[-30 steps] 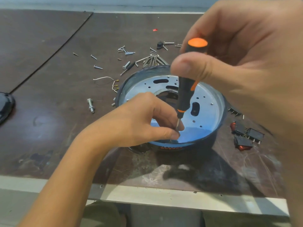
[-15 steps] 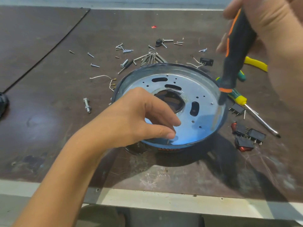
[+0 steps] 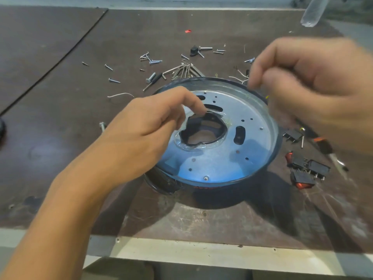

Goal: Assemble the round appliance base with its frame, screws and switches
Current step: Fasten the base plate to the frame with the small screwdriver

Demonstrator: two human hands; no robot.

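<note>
Reaching from the lower left, the left hand (image 3: 149, 128) hovers over the near-left side of the round appliance base (image 3: 222, 138), palm down, fingers loosely curled, forefinger tip at the edge of the base's jagged central opening; it grips nothing. The right hand (image 3: 310, 81), blurred, is held above the base's far-right rim with its fingers bunched downward; whether anything is pinched in them cannot be told. The base sits centre on the dark worktable (image 3: 60, 118), one screw (image 3: 205, 178) seated by its near edge. Loose screws (image 3: 151, 59) lie scattered beyond it, and black rocker switches (image 3: 308, 168) lie just right, beside a screwdriver (image 3: 325, 145).
</note>
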